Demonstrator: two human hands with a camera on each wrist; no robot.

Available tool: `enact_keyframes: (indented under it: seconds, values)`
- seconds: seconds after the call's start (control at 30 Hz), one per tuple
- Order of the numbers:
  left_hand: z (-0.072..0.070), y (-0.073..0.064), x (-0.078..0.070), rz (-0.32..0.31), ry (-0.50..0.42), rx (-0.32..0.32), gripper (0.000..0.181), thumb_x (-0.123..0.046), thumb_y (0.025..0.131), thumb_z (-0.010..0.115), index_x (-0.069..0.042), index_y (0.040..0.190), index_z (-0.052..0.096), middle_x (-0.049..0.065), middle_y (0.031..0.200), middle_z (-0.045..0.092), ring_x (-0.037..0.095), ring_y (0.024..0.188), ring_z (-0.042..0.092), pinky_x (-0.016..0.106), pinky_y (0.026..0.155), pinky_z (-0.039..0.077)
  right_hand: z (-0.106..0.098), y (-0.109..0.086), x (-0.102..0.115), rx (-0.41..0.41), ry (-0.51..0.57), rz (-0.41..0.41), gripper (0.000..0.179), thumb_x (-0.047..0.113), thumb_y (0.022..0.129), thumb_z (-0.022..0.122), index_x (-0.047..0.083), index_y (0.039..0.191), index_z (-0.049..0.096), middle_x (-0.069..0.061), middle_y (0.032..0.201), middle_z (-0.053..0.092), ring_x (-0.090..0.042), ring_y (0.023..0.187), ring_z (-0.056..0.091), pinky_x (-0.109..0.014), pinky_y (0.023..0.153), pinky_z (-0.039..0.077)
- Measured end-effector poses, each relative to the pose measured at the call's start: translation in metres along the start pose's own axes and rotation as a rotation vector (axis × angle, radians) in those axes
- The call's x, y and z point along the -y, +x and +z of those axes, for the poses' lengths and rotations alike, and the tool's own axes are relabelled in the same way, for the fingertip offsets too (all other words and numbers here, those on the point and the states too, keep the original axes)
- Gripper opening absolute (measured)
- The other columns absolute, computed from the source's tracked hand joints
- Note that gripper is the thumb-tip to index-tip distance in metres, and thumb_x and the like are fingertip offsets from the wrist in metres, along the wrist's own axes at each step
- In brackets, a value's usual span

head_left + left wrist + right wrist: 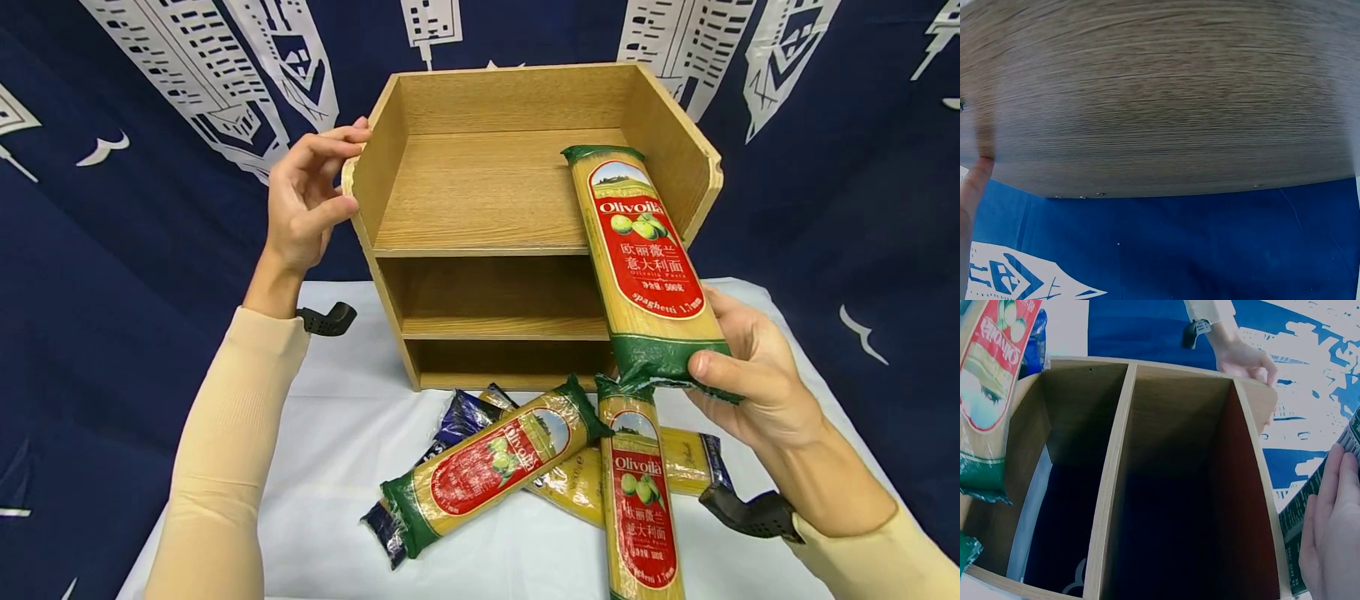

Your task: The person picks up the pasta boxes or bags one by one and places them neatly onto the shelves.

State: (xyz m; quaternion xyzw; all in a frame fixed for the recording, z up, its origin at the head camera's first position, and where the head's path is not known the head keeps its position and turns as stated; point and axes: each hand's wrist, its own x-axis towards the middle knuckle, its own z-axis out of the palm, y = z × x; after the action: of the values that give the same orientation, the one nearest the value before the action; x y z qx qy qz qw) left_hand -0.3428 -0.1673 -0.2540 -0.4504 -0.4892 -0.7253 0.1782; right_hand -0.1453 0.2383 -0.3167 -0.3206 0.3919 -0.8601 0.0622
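Observation:
My right hand (765, 375) grips the lower end of a spaghetti packet (648, 242), its thumb over the green end. The packet slants across the right front of a small wooden shelf unit (517, 252), its far end over the top deck. In the right wrist view my right hand (1338, 519) has fingers against the packet's dark green back. My left hand (311, 187) holds the shelf's upper left side panel, thumb at the front edge and fingers farther back. The left wrist view shows one fingertip against the panel's outer face (1166, 106).
In front of the shelf, two more red-labelled spaghetti packets (495, 467) lie over yellow and dark blue pasta packets (686, 460) on a white tablecloth (322, 467). Lower compartments (510, 296) face forward. A dark blue patterned cloth (510, 33) hangs behind.

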Motion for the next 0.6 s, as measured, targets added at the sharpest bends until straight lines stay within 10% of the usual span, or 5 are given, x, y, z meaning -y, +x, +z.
enact_keyframes:
  seconds: [0.3, 0.6]
  values:
    - [0.003, -0.029, 0.005, -0.066, -0.015, 0.036, 0.041, 0.002, 0.07, 0.078, 0.009, 0.108, 0.067, 0.023, 0.125, 0.064, 0.041, 0.141, 0.042, 0.052, 0.118, 0.034, -0.004, -0.005, -0.002, -0.126, -0.069, 0.069, 0.063, -0.014, 0.093, 0.051, -0.01, 0.151, 0.026, -0.021, 0.138, 0.054, -0.024, 0.112, 0.065, -0.029, 0.096, 0.055]
    - [0.0, -0.001, -0.003, 0.003, 0.025, 0.03, 0.041, 0.001, 0.068, 0.077, 0.01, 0.107, 0.067, 0.024, 0.123, 0.064, 0.041, 0.139, 0.045, 0.051, 0.12, 0.029, 0.0, 0.006, 0.011, -0.145, -0.109, 0.001, 0.068, -0.025, 0.091, 0.044, -0.008, 0.154, 0.025, -0.027, 0.148, 0.043, -0.028, 0.118, 0.063, -0.038, 0.102, 0.048]
